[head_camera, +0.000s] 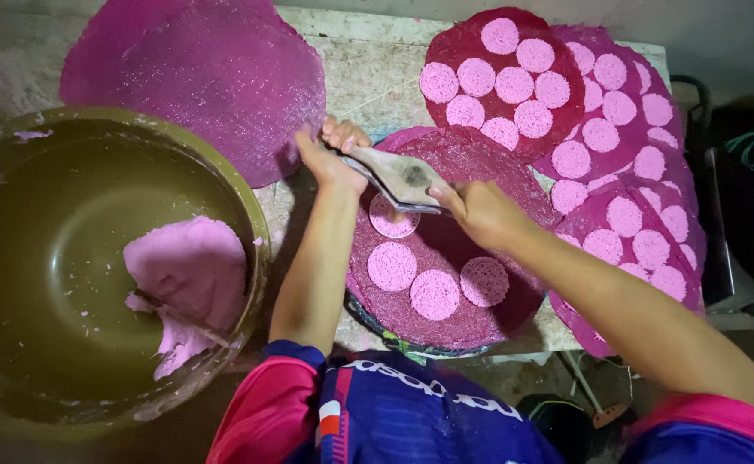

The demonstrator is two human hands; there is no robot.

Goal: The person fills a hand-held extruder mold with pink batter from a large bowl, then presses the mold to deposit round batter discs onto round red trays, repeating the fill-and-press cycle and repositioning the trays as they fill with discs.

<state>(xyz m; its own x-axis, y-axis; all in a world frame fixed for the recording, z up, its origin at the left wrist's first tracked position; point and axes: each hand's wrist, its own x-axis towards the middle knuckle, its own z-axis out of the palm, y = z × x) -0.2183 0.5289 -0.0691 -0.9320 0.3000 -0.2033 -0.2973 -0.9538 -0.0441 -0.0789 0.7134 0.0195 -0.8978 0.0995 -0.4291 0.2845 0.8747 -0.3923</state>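
My left hand (330, 150) and my right hand (478, 210) both grip a flat grey scraper-like tool (398, 176), one at each end. The tool hovers over a round dark-pink mesh mat (471, 322) on a tray in front of me. Under the tool lies a pale pink dough disc (392, 221), and three more discs (434, 294) rest on the near part of the mat.
A big olive bowl (16, 258) at left holds a lump of pink dough (190, 271). Bare pink mats (205, 69) lie at the back left. Mats covered with several pink discs (600, 137) are stacked at right. The stone table edge (557, 331) is near me.
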